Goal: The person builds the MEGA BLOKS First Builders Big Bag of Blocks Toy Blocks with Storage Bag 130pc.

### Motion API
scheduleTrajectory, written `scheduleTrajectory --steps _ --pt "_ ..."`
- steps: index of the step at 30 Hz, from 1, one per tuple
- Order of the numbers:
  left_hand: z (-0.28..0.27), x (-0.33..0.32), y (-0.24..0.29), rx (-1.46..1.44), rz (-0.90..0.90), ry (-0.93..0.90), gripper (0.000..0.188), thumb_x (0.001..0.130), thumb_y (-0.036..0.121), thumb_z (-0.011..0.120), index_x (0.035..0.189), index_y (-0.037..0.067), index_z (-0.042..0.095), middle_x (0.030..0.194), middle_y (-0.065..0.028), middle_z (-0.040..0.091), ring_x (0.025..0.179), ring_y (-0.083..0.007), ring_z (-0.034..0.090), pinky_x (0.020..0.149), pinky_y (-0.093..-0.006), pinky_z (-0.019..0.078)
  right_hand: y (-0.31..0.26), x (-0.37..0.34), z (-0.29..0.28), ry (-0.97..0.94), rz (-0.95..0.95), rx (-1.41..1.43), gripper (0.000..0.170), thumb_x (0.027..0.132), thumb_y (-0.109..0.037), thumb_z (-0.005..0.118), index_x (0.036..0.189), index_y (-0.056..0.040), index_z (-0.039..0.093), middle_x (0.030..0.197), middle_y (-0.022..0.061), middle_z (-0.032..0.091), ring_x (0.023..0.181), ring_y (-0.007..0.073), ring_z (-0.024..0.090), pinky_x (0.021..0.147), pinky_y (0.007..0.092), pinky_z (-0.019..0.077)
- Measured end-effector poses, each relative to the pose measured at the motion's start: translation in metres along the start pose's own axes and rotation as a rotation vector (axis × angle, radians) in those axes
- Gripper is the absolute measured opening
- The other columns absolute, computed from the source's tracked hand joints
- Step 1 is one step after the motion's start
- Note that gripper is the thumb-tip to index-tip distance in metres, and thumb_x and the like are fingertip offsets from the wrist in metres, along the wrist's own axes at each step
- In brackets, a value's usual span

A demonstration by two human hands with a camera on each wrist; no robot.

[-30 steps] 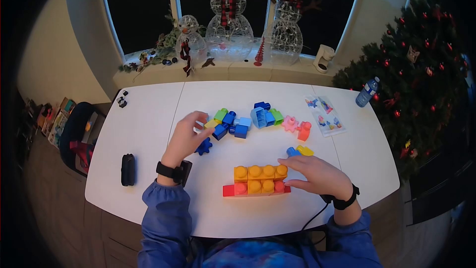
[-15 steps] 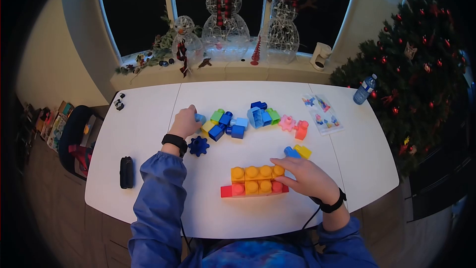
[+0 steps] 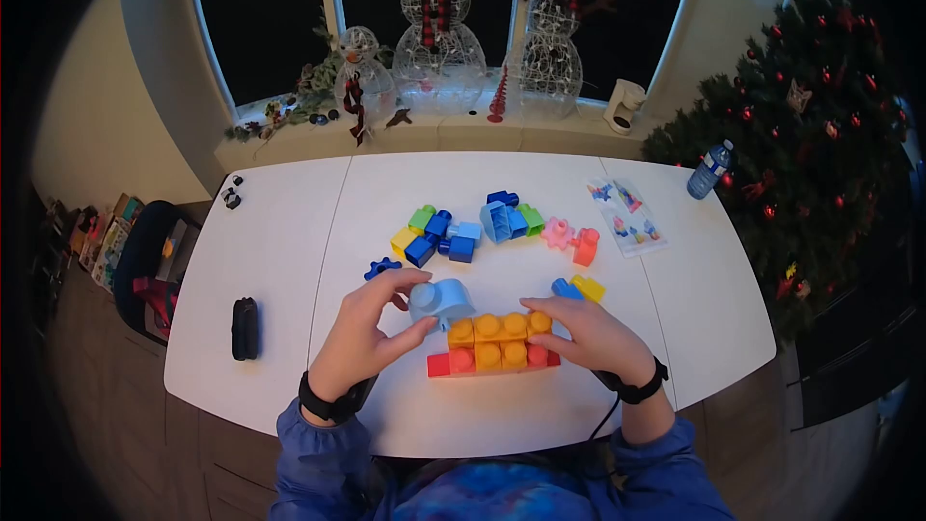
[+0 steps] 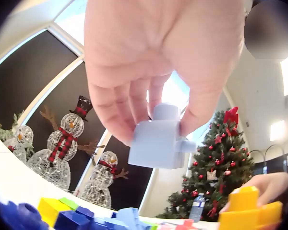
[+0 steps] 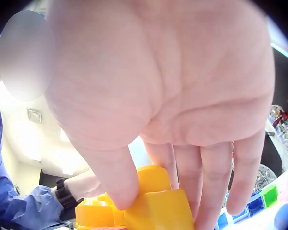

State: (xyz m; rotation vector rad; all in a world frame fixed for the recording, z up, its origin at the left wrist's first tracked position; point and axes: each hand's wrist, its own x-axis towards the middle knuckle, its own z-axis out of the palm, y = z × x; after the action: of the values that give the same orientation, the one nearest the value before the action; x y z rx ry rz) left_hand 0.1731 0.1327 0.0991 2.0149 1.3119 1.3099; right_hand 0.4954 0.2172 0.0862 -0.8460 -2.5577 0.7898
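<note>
Your left grip (image 3: pixel 357 336) pinches the light-blue block (image 3: pixel 439 300); your right grip (image 3: pixel 600 340) clasps the yellow bricks (image 3: pixel 489 328). Presumably stacking; next likely needs aligning, then pressing.

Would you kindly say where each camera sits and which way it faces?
On the head: looking ahead and down at the white table; left hand, right hand and sleeves show.
On the left wrist: facing past the left palm to the light-blue toy block.
On the right wrist: facing past the right palm to the yellow-orange toy blocks; left sleeve behind.
Both wrist views show those blocks.
</note>
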Motion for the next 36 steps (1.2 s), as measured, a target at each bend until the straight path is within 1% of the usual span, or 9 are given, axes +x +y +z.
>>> scheduleTrajectory --steps 3,6,7,13,18,22,31,34,36 --pt "0.013 -0.01 0.016 -0.063 0.021 -0.067 0.045 0.087 0.011 0.083 0.129 0.007 0.067 0.115 -0.0119 0.073 0.097 -0.0281 0.069 0.085 -0.0358 0.0562 0.001 0.0 0.003 0.004 0.022 0.01 0.051 0.096 -0.021 0.073 0.141 -0.0031 0.06 0.123 0.0226 0.07 0.109 0.0401 0.067 0.095 0.0443 0.0542" --pt "0.022 -0.011 0.019 -0.002 0.148 -0.135 0.045 0.086 0.012 0.084 0.128 0.007 0.068 0.114 -0.0119 0.073 0.1 -0.0323 0.067 0.09 -0.039 0.0543 0.0 -0.001 0.005 0.024 0.026 0.024 0.051 0.096 -0.021 0.073 0.141 -0.0029 0.06 0.122 0.023 0.071 0.109 0.0402 0.067 0.095 0.0444 0.0541" --pt "0.024 -0.011 0.023 -0.002 0.122 -0.152 0.046 0.084 0.012 0.084 0.127 0.008 0.069 0.114 -0.0117 0.073 0.099 -0.0339 0.067 0.092 -0.0414 0.0526 0.0 -0.001 0.006 0.029 0.026 0.024 0.051 0.096 -0.022 0.073 0.141 -0.0029 0.06 0.122 0.0232 0.071 0.109 0.0402 0.067 0.095 0.0444 0.0541" --pt "0.032 -0.014 0.018 0.032 0.116 -0.189 0.045 0.083 0.013 0.084 0.127 0.01 0.07 0.113 -0.009 0.073 0.104 -0.0306 0.064 0.095 -0.0413 0.0504 -0.002 -0.003 0.006 0.0 0.07 0.016 0.052 0.099 -0.023 0.071 0.146 -0.0063 0.058 0.128 0.0221 0.07 0.115 0.0391 0.067 0.099 0.0422 0.053" --pt "0.035 -0.019 0.017 0.158 0.142 -0.186 0.045 0.083 0.013 0.084 0.126 0.013 0.072 0.124 -0.0082 0.066 0.113 -0.0306 0.06 0.099 -0.0434 0.0482 -0.002 -0.003 0.006 0.012 0.065 0.025 0.052 0.099 -0.023 0.071 0.146 -0.0056 0.058 0.126 0.0228 0.07 0.114 0.0399 0.067 0.099 0.0423 0.0531" --pt "0.039 -0.021 0.016 0.21 0.173 -0.165 0.044 0.082 0.012 0.084 0.125 0.014 0.072 0.13 -0.0087 0.063 0.119 -0.0314 0.059 0.102 -0.0441 0.0473 -0.002 -0.004 0.011 0.062 0.051 0.029 0.052 0.097 -0.022 0.072 0.144 -0.0036 0.059 0.117 0.0236 0.071 0.106 0.0408 0.067 0.093 0.0447 0.0536" --pt "0.042 -0.024 0.01 0.113 0.147 -0.166 0.043 0.084 0.012 0.083 0.125 0.014 0.072 0.136 -0.0113 0.062 0.124 -0.0331 0.058 0.104 -0.0439 0.0489 -0.009 -0.006 0.014 0.093 0.092 0.024 0.055 0.097 -0.022 0.072 0.147 -0.0042 0.055 0.113 0.0233 0.069 0.104 0.0412 0.066 0.093 0.0447 0.0534" --pt "0.04 -0.022 0.012 0.138 0.156 -0.19 0.049 0.084 0.013 0.084 0.13 0.011 0.068 0.138 -0.0134 0.061 0.126 -0.0349 0.057 0.106 -0.0439 0.0493 -0.008 -0.007 0.012 0.076 0.092 0.031 0.054 0.098 -0.022 0.072 0.147 -0.0041 0.056 0.112 0.0227 0.069 0.103 0.0402 0.067 0.093 0.0439 0.0535" --pt "0.043 -0.019 0.014 0.067 0.089 -0.156 0.053 0.085 0.015 0.084 0.133 0.008 0.065 0.138 -0.0149 0.061 0.127 -0.0361 0.057 0.107 -0.0435 0.0492 -0.01 -0.004 0.005 0.054 0.089 0.037 0.053 0.098 -0.022 0.072 0.146 -0.0041 0.057 0.113 0.0222 0.069 0.102 0.0384 0.067 0.092 0.0428 0.0538"
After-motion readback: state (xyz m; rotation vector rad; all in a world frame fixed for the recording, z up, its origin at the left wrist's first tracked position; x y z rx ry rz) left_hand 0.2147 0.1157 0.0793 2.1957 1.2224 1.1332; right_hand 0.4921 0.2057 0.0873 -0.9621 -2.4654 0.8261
